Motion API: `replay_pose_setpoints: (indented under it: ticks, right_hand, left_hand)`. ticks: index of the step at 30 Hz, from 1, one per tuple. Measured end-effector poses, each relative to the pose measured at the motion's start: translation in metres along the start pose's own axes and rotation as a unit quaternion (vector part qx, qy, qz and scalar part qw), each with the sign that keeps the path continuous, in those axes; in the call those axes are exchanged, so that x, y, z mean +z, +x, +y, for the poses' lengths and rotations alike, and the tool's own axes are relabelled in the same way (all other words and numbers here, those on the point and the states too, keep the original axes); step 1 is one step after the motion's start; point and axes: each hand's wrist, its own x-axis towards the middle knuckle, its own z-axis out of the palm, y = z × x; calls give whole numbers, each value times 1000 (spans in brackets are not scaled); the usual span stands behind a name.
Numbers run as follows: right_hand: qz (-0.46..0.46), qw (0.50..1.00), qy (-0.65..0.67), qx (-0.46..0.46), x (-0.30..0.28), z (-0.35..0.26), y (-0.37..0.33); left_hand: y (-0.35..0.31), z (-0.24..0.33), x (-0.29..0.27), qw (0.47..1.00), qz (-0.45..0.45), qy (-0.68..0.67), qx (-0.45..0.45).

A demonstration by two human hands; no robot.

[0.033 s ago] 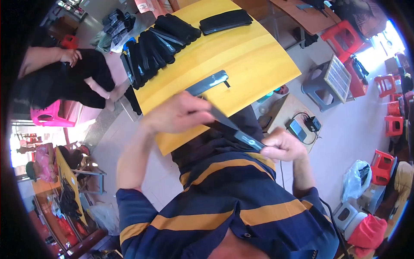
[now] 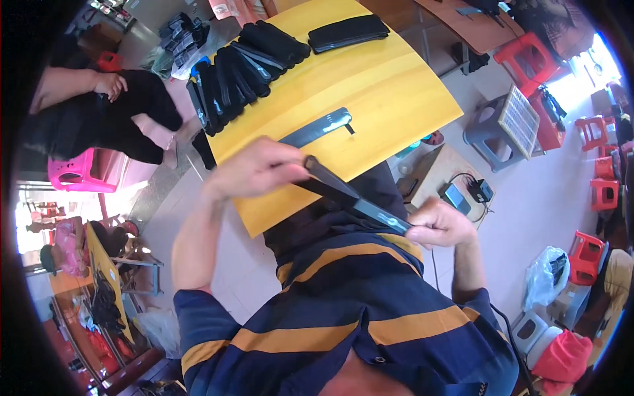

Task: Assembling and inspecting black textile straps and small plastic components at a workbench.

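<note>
A long, flat black strap [image 2: 333,191] with a glossy printed section stretches slantwise between my hands, above my lap and the table's near edge. My right hand [image 2: 441,224] is closed around its lower right end. Over the table's near left corner, my left hand [image 2: 261,170] has its fingers pressed together at the strap's upper end, and is slightly blurred. Beyond that hand, a similar strip [image 2: 317,127] with a glossy cover and a small black tab lies on the yellow table [image 2: 389,99].
A row of bundled black strips [image 2: 244,69] lines the table's far left, and a flat black stack [image 2: 348,33] lies at its far edge. A person in black [image 2: 112,122] is at the left. A grey stool [image 2: 495,129] and a small table with a charger [image 2: 479,189] stand right.
My left hand has shifted a little to the left, and more of the strap's upper end shows. My right hand has moved very slightly right. The other person's lower hand has shifted.
</note>
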Motion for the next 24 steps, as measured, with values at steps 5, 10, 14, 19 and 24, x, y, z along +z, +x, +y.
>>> replay_pose_setpoints:
  ticks: [5,10,14,19,24]
  right_hand:
    - [-58,990,53,119,-19,19,-43]
    - [43,978,124,162,-43,51,-126]
    - [103,963,232,88,-41,49,-127]
    - [117,951,274,78,-22,79,-77]
    - [130,955,261,49,2,81,-63]
  left_hand:
    - [-117,-41,-57,975,89,-30,-200]
    - [-255,-49,-96,853,456,-177,-183]
    - [-224,-16,-85,884,426,-123,-148]
    - [-95,12,-81,940,320,-71,-100]
    - [46,42,-72,978,180,-94,-43]
